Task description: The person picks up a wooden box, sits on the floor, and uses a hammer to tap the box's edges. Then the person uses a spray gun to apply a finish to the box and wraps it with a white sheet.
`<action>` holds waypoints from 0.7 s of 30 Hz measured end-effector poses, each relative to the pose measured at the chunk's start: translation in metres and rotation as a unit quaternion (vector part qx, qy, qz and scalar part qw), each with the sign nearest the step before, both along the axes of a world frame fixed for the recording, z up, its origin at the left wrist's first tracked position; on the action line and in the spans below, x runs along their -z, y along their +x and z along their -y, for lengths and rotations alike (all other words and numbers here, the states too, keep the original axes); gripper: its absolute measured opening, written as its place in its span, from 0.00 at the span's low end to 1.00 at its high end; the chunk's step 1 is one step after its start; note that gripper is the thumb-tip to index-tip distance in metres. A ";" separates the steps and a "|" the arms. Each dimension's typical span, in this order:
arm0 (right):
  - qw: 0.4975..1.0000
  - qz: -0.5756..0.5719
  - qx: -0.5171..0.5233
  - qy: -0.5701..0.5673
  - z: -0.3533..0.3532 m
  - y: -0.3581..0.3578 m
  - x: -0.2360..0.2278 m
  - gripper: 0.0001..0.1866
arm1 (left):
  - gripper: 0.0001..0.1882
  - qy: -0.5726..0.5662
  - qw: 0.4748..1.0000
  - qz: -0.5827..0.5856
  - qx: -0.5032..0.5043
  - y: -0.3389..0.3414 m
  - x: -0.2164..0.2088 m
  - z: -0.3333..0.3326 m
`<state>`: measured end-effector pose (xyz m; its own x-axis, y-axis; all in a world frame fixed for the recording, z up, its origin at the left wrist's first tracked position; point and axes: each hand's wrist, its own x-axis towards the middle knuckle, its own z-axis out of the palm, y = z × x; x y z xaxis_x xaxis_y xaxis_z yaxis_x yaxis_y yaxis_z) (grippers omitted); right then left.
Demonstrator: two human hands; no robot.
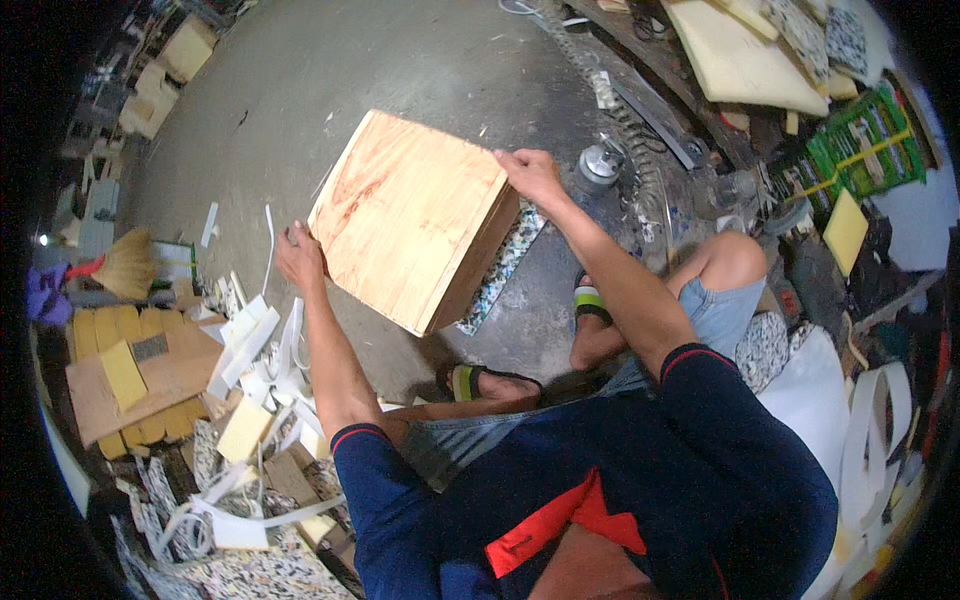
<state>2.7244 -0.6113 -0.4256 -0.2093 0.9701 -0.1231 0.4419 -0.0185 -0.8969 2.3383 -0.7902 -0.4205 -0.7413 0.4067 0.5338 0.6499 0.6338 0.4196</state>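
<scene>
A pale wooden box (410, 215) with visible grain stands tilted in front of me on a piece of speckled foam (518, 250). My left hand (299, 255) presses against its left side, the fingers partly hidden by the edge. At its far right corner, my right hand (533, 176) grips the rim with fingers bent over it. Only the top face and the right side of the box show; its underside is out of sight.
Foam offcuts and white strips (245, 345) pile up on my left, near a straw broom (128, 264). To the right lie a round silver metal piece (602, 160), a coiled hose (638, 165), a large cream foam sheet (745, 65) and green packaging (860, 145).
</scene>
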 end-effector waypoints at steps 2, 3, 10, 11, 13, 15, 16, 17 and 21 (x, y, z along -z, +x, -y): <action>1.000 -0.011 0.025 0.006 -0.001 -0.005 -0.003 0.25 | 0.27 -0.062 0.996 -0.042 0.050 0.003 -0.015 -0.013; 0.999 0.006 0.054 0.002 -0.001 -0.007 -0.006 0.25 | 0.27 -0.092 0.993 0.011 0.074 0.003 -0.023 -0.020; 0.994 -0.105 -0.038 0.013 0.015 0.100 -0.069 0.18 | 0.24 -0.082 0.955 0.252 0.132 -0.014 -0.019 -0.048; 0.986 -0.164 -0.035 0.019 0.024 0.144 -0.081 0.15 | 0.24 -0.073 0.949 0.289 0.106 -0.022 -0.012 -0.049; 0.970 -0.198 0.032 0.141 0.032 0.233 -0.108 0.14 | 0.23 -0.111 0.962 0.216 0.127 -0.040 0.006 -0.046; 0.951 -0.146 0.185 0.199 0.049 0.318 -0.125 0.16 | 0.22 -0.117 0.977 0.132 0.123 -0.068 0.016 -0.042; 0.936 -0.130 0.269 0.186 0.055 0.352 -0.126 0.15 | 0.22 -0.111 0.982 0.089 0.121 -0.080 0.023 -0.040; 0.918 -0.127 0.306 0.217 0.058 0.380 -0.122 0.15 | 0.21 -0.106 0.986 0.046 0.120 -0.094 0.028 -0.038; 0.928 0.093 0.340 0.123 0.073 0.420 -0.046 0.14 | 0.20 -0.251 0.966 -0.062 0.004 -0.153 0.019 0.042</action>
<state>3.1442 -0.6846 -0.3796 0.4647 0.8734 0.1459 0.5498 -0.1554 -0.8207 2.1854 -0.8322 -0.4391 -0.6805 0.6424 0.3525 0.6805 0.7324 -0.0211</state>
